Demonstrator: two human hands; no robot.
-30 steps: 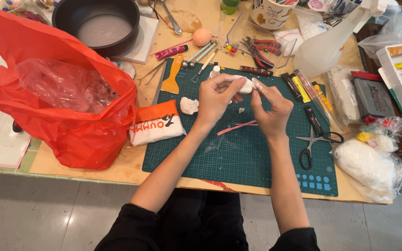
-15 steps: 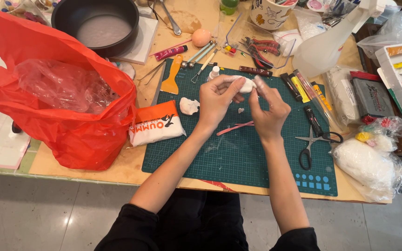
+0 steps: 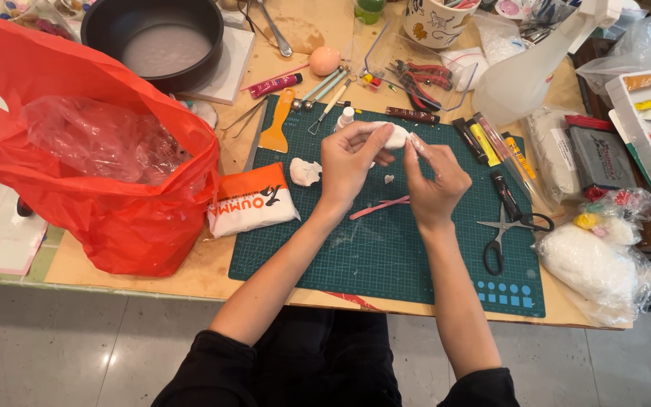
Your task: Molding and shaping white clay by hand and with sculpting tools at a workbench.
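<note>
White clay lump (image 3: 395,136) sits pinched between both hands above the green cutting mat (image 3: 386,249), most of it hidden behind the left hand's fingers, so its full shape cannot be made out. The left hand (image 3: 348,162) curls around it, grip clenched on the lump from the left. The right hand (image 3: 435,177) meets it from the right, thumb and forefinger apparently nipping its end, though the contact is hard to see. Both forearms rise from the bottom edge, sleeves dark and cut off. A smaller white clay piece (image 3: 304,172) and a pink modelling tool (image 3: 380,207) lie on the mat near the hands. Scissors (image 3: 502,230) rest to the right. On the wooden worktop (image 3: 212,264), a red plastic bag (image 3: 107,181) slumps left, beside a black pot (image 3: 156,38).
</note>
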